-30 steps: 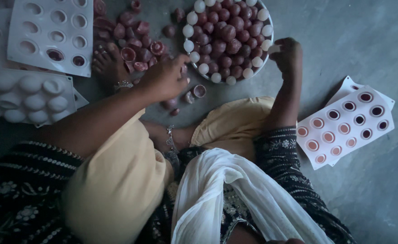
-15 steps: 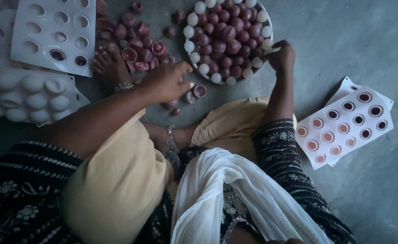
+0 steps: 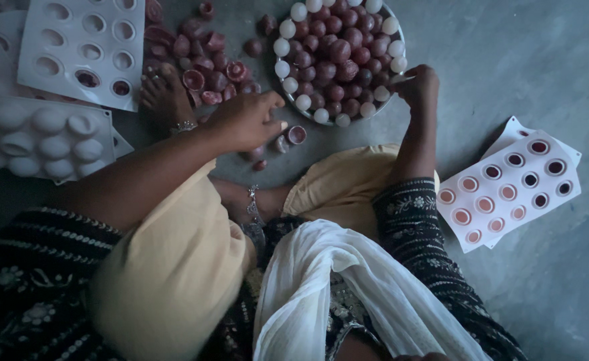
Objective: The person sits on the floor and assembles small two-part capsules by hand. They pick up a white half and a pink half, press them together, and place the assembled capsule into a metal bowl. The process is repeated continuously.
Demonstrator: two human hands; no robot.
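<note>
At plate rim (image 3: 396, 87), your right hand (image 3: 420, 85) pinches a white cup (image 3: 401, 78), left hand (image 3: 246, 120) half-open over loose red cups (image 3: 296, 134); seat it in the ring next

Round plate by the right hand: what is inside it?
The plate holds dark red domed pieces heaped in the middle, with white ones ringing the rim. The right hand covers its right edge; lower layers are hidden.
</note>
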